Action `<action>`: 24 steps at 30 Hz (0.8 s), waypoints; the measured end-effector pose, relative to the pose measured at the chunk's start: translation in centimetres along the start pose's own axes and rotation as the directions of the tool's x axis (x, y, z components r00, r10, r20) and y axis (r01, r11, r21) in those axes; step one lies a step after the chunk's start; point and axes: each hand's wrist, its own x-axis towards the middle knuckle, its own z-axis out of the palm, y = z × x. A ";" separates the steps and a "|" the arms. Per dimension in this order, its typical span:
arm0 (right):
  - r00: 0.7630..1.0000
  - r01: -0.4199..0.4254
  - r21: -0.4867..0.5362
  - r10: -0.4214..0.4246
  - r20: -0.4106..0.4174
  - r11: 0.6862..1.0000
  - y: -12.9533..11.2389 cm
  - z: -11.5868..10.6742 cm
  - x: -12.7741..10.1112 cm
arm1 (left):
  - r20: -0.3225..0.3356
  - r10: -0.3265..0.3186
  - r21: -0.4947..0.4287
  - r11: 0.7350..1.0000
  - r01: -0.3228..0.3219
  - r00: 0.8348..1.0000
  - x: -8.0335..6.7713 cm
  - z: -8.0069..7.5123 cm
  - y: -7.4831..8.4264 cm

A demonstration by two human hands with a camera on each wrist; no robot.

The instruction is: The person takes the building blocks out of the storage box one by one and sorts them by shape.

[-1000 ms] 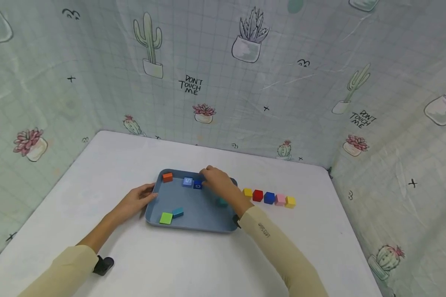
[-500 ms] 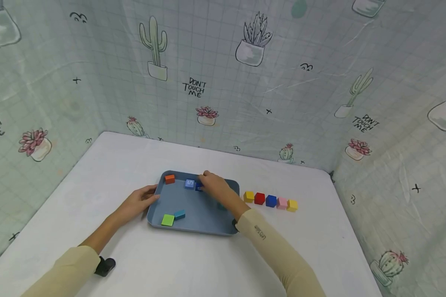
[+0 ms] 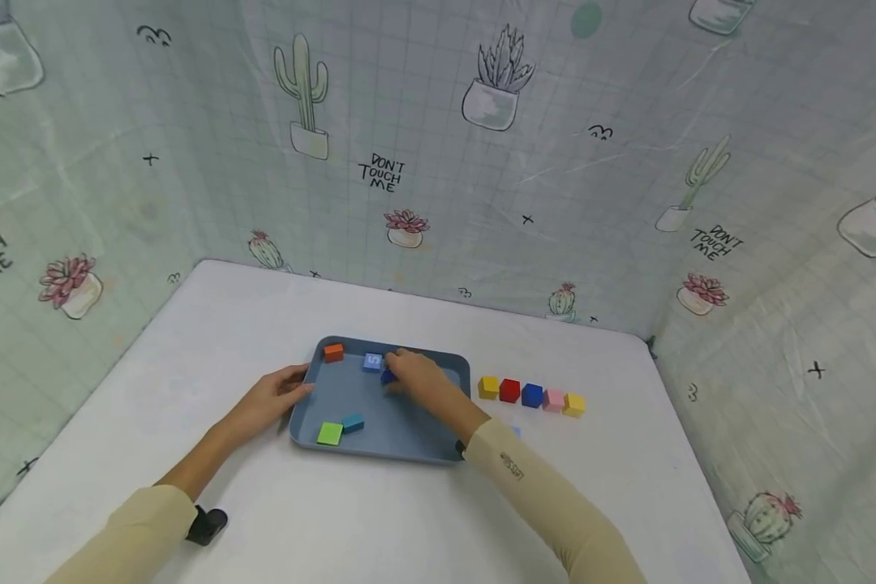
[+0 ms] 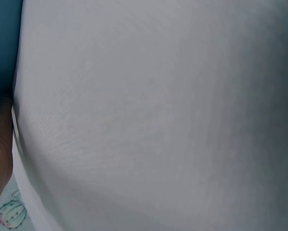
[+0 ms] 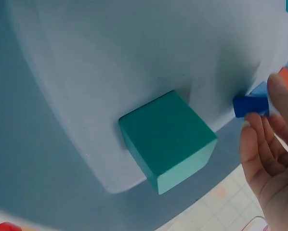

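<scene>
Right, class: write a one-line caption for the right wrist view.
Fingers pinch a dark blue block above a teal cube in the tray.

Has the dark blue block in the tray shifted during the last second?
Yes, slightly. The dark blue block, pinched by the right hand, now sits nearer the camera than the light blue block, no longer level beside it.
</scene>
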 end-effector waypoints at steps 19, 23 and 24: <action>0.994 0.049 -0.058 -0.043 0.102 0.997 0.2 0.1 -0.7 | 0.003 0.005 -0.038 0.999 -0.005 1.000 -0.3 0.0 0.1; 0.996 0.037 -0.116 -0.027 0.085 0.993 0.2 0.1 -0.5 | -0.001 -0.003 -0.033 0.999 0.003 1.000 -0.3 -0.1 0.2; 0.996 0.036 -0.125 -0.025 0.086 0.992 0.2 0.0 -0.5 | -0.003 -0.005 -0.031 1.000 0.005 1.000 -0.3 -0.1 0.2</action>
